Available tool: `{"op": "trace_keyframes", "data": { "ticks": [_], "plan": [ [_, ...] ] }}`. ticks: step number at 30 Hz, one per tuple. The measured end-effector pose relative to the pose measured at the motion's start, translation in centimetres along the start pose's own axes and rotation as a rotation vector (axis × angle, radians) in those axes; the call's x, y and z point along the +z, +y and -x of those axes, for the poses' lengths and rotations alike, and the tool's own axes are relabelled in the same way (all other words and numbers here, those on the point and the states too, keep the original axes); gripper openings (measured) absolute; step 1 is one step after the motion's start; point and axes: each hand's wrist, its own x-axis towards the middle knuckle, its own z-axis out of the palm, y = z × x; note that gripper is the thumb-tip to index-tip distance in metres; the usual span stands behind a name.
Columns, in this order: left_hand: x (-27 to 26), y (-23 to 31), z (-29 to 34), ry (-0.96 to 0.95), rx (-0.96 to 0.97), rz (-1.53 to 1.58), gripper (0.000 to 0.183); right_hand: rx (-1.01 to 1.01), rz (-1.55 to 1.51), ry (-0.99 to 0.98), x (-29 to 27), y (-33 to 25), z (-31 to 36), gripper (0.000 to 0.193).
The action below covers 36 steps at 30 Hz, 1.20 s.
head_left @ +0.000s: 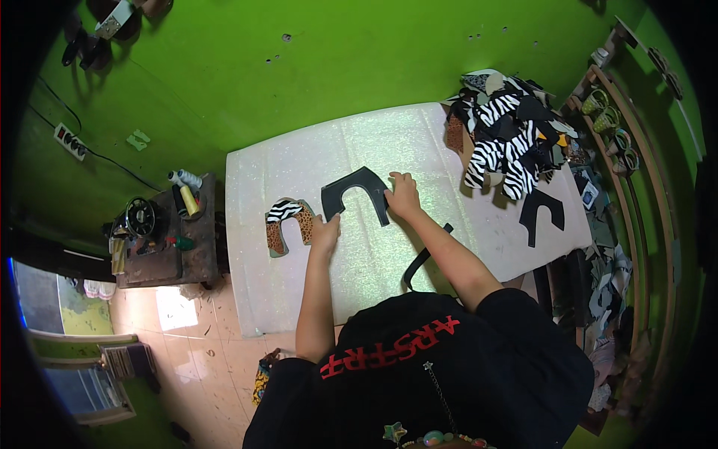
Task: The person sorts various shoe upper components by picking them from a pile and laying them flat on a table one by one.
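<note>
A black U-shaped shoe-upper piece [357, 180] lies on the pale, shiny sheet covering the table, its opening toward me. My left hand [324, 233] is closed at its left leg, thumb and fingers at the leg's end. Along the right leg, my right hand [404, 197] has its thumb against the edge, with its other fingers apart over the sheet. Just left of my left hand sits another U-shaped piece [278, 231], in leopard print with a zebra-striped top. A black strap [425, 258] lies partly beneath my right forearm.
Zebra, black and leopard cut pieces [516, 135] are heaped at the table's far right, with a black cutout [542, 215] nearer me. A sewing machine [140, 217] and thread spools [188, 199] occupy a small table at left. Wooden racks [636, 150] line the right wall.
</note>
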Motion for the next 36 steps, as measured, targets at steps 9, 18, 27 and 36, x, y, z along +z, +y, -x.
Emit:
{"op": "trace_keyframes", "data": {
  "ticks": [9,18,27,36],
  "plan": [
    [6.1,4.2,3.6,-0.369,0.026,0.032,0.039,-0.308,-0.158,0.468,-11.3,3.0,-2.0,0.034],
    [19.1,11.5,4.9,-0.578,0.250,-0.131,0.044,-0.169,0.003,0.816,-27.3,11.5,-5.9,0.027],
    [32.2,18.9,4.6,-0.641,0.591,-0.055,0.043,0.260,0.215,0.450,-35.2,18.5,-11.7,0.057],
    [36.3,20.7,4.6,-0.512,0.593,-0.019,0.058,0.092,0.095,0.594,-35.0,20.0,-11.8,0.026]
  ]
}}
